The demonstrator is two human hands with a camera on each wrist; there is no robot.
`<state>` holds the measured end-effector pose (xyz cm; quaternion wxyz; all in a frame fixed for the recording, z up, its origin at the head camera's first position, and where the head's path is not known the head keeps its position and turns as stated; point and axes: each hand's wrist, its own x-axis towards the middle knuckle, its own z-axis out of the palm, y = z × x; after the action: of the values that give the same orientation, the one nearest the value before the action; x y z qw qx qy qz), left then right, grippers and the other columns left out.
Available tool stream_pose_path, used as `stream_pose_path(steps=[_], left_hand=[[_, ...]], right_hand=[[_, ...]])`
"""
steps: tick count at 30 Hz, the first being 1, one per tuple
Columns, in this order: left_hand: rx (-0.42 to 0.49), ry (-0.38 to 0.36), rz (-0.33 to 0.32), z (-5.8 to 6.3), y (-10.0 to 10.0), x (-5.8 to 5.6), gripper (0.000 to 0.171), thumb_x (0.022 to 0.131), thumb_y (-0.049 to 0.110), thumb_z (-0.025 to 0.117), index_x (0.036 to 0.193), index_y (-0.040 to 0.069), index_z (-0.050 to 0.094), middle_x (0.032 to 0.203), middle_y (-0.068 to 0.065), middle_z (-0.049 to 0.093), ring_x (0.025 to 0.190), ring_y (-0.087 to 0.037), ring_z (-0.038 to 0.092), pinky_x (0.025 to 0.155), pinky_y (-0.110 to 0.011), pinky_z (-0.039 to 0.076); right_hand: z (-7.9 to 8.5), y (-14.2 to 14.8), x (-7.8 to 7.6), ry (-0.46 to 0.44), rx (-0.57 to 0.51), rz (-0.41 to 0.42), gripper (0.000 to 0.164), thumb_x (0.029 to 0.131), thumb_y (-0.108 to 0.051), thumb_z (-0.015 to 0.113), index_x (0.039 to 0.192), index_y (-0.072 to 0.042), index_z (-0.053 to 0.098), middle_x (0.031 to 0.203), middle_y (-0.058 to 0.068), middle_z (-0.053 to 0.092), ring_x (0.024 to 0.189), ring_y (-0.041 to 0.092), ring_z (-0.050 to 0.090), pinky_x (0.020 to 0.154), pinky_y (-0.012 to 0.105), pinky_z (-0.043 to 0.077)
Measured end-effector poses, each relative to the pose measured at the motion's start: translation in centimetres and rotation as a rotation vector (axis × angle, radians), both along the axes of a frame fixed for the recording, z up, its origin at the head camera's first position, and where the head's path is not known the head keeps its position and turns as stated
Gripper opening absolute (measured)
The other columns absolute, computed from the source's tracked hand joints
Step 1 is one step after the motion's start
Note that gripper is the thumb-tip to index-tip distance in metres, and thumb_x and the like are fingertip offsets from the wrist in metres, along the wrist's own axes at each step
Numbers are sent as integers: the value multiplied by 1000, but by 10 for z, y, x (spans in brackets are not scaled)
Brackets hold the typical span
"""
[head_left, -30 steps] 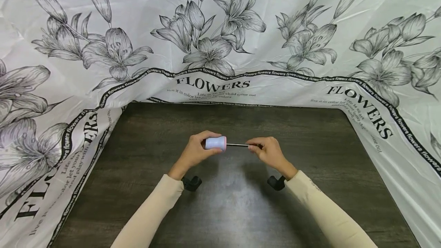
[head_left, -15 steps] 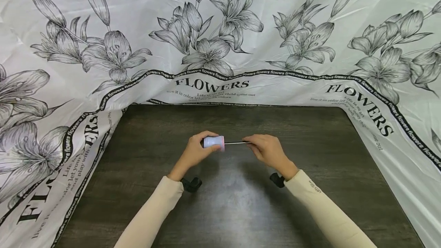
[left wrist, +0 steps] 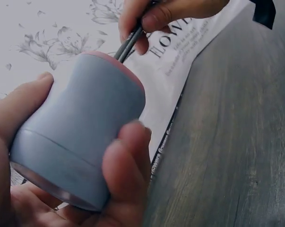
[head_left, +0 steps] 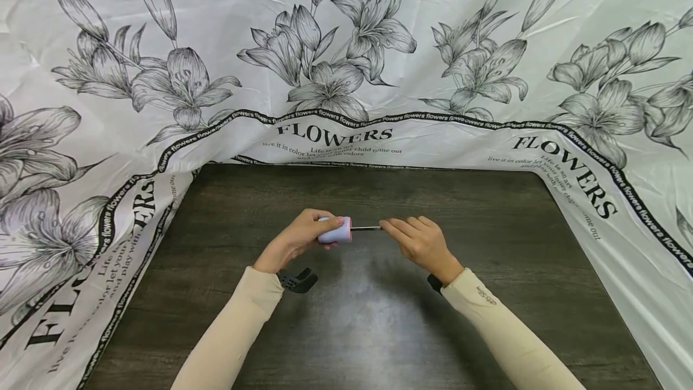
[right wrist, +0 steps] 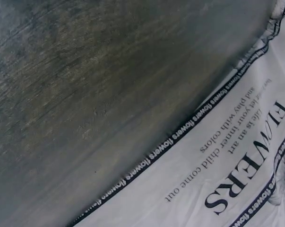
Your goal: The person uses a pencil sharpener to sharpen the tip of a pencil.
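My left hand (head_left: 295, 236) grips a lavender pencil sharpener (head_left: 334, 230) with a pink end, held sideways above the table. Its thumb lies across the near side in the head view. A thin dark pencil (head_left: 366, 228) runs from the pink end to my right hand (head_left: 425, 242), whose fingertips pinch its other end. In the left wrist view the pencil (left wrist: 128, 46) enters the pink face of the sharpener (left wrist: 85, 118), so its tip is hidden. Neither hand nor pencil appears in the right wrist view.
Below the hands spreads a dark wood-grain table (head_left: 368, 330). White cloth (head_left: 460, 143) printed with flowers and lettering hangs along its back and sides. Each wrist carries a black camera mount (head_left: 298, 281).
My left hand has rolled, bringing its thumb over the sharpener's upper side. The fingers of my right hand have turned and shifted on the pencil, which stays in the sharpener.
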<state>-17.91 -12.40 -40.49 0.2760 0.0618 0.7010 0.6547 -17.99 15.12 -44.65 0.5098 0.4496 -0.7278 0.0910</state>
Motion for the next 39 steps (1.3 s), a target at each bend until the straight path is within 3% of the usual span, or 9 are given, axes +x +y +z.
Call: stream_pose_path(steps=[4, 7, 9, 14, 17, 21, 26, 33, 39], left_hand=[[-18, 61, 13, -3, 1, -1, 38, 92, 24, 65, 111, -8, 62, 85, -11, 62, 69, -21, 64, 58, -27, 50], [-52, 153, 7, -5, -1, -2, 37, 91, 22, 66, 112, -8, 62, 87, -14, 62, 70, -23, 63, 58, -28, 50], [-96, 250, 3, -6, -2, -1, 35, 89, 19, 68, 113, -6, 62, 92, -16, 62, 72, -22, 61, 59, -29, 50], [-272, 543, 21, -3, 2, 7, 39, 81, 19, 78, 115, 5, 64, 101, -17, 64, 73, -18, 56, 60, -30, 49], [-313, 631, 39, -10, 4, 9, 42, 78, 23, 80, 116, 10, 64, 102, -15, 65, 72, -18, 57, 60, -30, 49], [-308, 596, 72, -13, 3, 10, 40, 81, 23, 77, 116, 10, 63, 103, -15, 64, 73, -17, 56, 61, -29, 49], [-236, 491, 90, -10, -1, 2, 34, 87, 24, 71, 114, 4, 64, 97, -18, 64, 71, -17, 58, 60, -30, 50], [-50, 70, 58, 0, -6, -4, 41, 95, 32, 60, 114, -5, 62, 89, -11, 61, 64, -16, 61, 59, -31, 50], [6, -188, 7, 2, -9, -3, 51, 96, 40, 54, 119, -6, 54, 92, -10, 57, 60, -12, 58, 52, -20, 44]], right_hand=[[0, -2, 1, -16, 12, -4, 30, 93, -1, 46, 100, -9, 74, 83, -1, 69, 57, 15, 51, 47, 24, 37], [3, -4, 2, -167, 33, 11, 32, 96, -3, 42, 98, -10, 73, 76, -1, 65, 51, 12, 48, 42, 22, 31], [8, -5, 3, -379, 26, 46, 27, 95, -2, 47, 98, -9, 74, 71, -2, 63, 47, 8, 46, 41, 18, 28], [30, 0, -1, -1208, -37, 133, 19, 90, -4, 62, 106, 0, 72, 74, 5, 70, 52, 4, 51, 46, 19, 29], [38, 2, -5, -1408, -29, 85, 21, 93, -7, 59, 109, -1, 70, 79, 6, 72, 56, 2, 54, 47, 22, 32], [37, 0, -2, -1218, -12, 51, 18, 91, -10, 63, 105, -5, 72, 80, 2, 73, 52, -3, 51, 44, 20, 31], [28, -4, 1, -780, 2, 35, 20, 83, -10, 73, 103, -8, 73, 79, -2, 71, 53, 1, 52, 45, 19, 38], [20, -7, 3, -287, 26, -17, 17, 94, -11, 60, 105, -8, 72, 89, 2, 72, 71, 15, 66, 54, 26, 44], [13, -9, 5, -89, 45, -42, 23, 99, -14, 52, 105, -10, 74, 86, 0, 72, 69, 14, 64, 55, 25, 43]])
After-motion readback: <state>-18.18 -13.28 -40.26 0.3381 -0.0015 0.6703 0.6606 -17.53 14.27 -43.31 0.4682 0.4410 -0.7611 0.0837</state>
